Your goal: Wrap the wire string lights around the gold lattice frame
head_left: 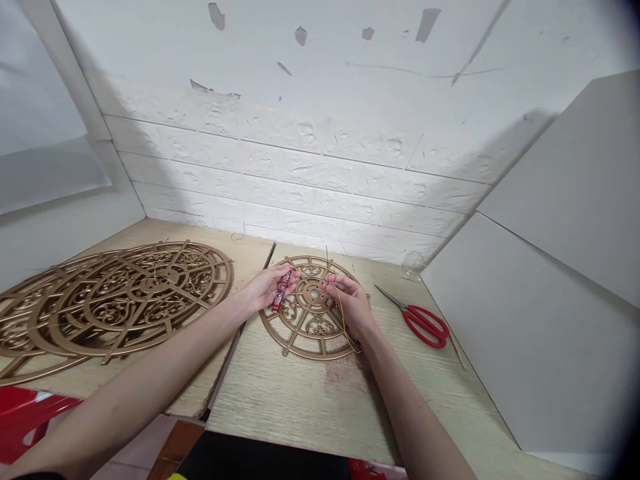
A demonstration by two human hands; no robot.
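In the head view, my left hand [273,288] is closed around a slim red stick-shaped item [281,291] with white lettering; its exact kind is unclear. My right hand [350,299] pinches thin wires near its fingertips: a dark one [327,257] sticks up, and a yellow one [343,319] loops down past the wrist. Below both hands lies a round gold openwork wheel-shaped ornament [295,337], flat on the pale wooden tabletop [300,400]. Its hub sits between my hands, with a dark moon-like shape in it.
Several similar gold round ornaments [173,320] lie overlapped at left, beyond a gap in the tabletop. Red-handled scissors [425,325] rest at right, beside a thin stick [459,350]. A crumpled clear plastic piece [413,265] sits by the back wall. White panels enclose the sides.
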